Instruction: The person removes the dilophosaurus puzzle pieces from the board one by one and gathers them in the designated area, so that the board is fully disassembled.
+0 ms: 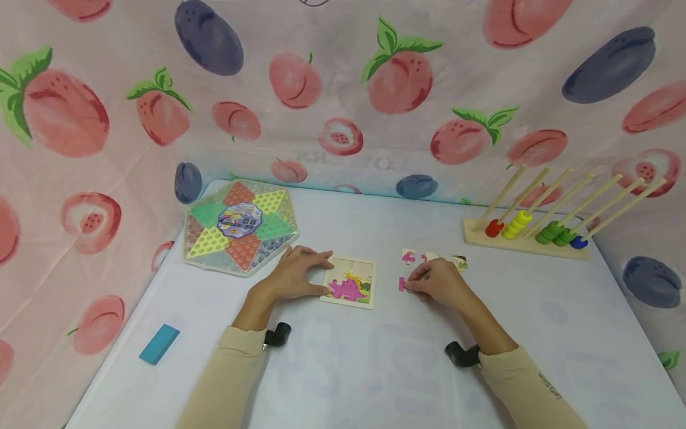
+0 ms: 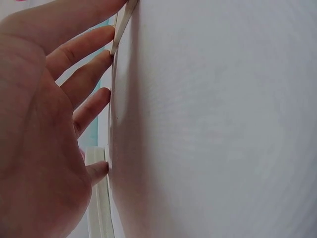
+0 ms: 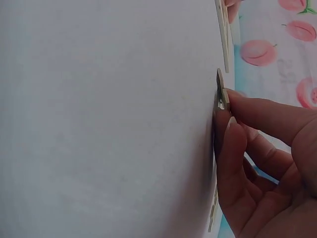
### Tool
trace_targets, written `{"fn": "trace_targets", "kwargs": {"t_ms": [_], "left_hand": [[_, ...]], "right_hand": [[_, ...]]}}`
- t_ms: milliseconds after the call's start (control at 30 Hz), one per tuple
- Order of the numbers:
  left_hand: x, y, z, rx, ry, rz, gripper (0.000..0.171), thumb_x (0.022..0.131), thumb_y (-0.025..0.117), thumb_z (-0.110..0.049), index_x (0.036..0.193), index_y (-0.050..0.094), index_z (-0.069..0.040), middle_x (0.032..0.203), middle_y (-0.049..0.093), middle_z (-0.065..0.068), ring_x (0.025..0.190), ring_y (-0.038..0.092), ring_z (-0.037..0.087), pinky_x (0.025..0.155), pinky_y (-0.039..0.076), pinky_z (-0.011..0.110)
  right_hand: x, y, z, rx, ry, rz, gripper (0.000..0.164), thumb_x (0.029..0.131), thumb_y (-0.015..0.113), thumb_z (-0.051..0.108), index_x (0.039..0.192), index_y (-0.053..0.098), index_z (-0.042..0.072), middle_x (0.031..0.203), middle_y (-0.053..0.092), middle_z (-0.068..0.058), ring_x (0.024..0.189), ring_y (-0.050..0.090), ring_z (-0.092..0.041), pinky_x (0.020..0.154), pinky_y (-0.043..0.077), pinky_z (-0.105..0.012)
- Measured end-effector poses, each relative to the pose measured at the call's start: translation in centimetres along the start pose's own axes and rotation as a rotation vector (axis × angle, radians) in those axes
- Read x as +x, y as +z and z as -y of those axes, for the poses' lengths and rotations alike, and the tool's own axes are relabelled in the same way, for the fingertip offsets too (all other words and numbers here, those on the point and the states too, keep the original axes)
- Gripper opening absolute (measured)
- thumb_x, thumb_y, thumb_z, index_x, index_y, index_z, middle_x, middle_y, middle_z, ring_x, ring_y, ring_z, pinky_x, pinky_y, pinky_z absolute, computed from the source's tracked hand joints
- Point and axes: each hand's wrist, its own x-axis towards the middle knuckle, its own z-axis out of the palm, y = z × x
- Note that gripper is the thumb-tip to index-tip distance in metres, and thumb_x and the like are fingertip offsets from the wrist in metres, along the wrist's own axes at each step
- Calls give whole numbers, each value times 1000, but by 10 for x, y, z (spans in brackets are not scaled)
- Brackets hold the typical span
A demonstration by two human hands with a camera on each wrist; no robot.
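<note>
A small wooden jigsaw board (image 1: 348,305) with a pink dinosaur picture lies mid-table, its upper part bare wood. At its left side, my left hand (image 1: 295,274) touches the frame, thumb near the lower corner and index finger at the upper one. The other left fingers reach down to the tabletop in the left wrist view. To the right of the board, my right hand (image 1: 442,285) pinches a pink jigsaw piece (image 1: 401,284) between thumb and fingertip. The right wrist view shows this thin piece edge-on (image 3: 226,99), close over the table. Loose pieces (image 1: 408,257) lie beyond the right hand, partly hidden.
A hexagonal Chinese checkers board (image 1: 241,229) with a star pattern is at the back left. On the back right stands a wooden peg rack (image 1: 525,243) with coloured beads. A blue block (image 1: 159,344) lies front left. Fruit-printed cloth (image 1: 343,89) hangs behind the table.
</note>
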Motion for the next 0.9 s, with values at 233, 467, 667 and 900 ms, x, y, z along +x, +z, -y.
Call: {"fn": "trace_targets", "kwargs": {"t_ms": [233, 467, 667, 900], "left_hand": [[1, 1, 2, 4, -1, 0, 57, 80, 85, -34, 134, 68, -24, 149, 59, -4, 138, 44, 25, 127, 11, 64], [1, 2, 3, -3, 4, -3, 57, 80, 86, -34, 133, 68, -24, 149, 59, -4, 139, 44, 25, 127, 11, 64], [1, 1, 3, -2, 9, -5, 55, 80, 86, -34, 132, 69, -24, 152, 57, -4, 138, 44, 26, 127, 11, 65], [0, 1, 3, -8, 13, -6, 55, 80, 86, -33, 132, 69, -24, 151, 58, -3, 138, 44, 26, 127, 11, 65]], "right_hand": [[1, -1, 2, -38, -11, 10, 15, 84, 82, 21, 89, 78, 7, 67, 69, -1, 55, 57, -11, 54, 47, -24], [2, -2, 1, -75, -53, -6, 22, 82, 85, 19, 89, 67, 7, 76, 63, -5, 59, 54, -13, 54, 46, -23], [1, -2, 2, -54, -43, 1, 25, 82, 84, 16, 91, 63, 7, 78, 60, -5, 57, 54, -14, 52, 47, -24], [3, -5, 4, -96, -53, 16, 24, 81, 84, 17, 91, 65, 8, 81, 61, -5, 71, 54, -17, 60, 45, -25]]}}
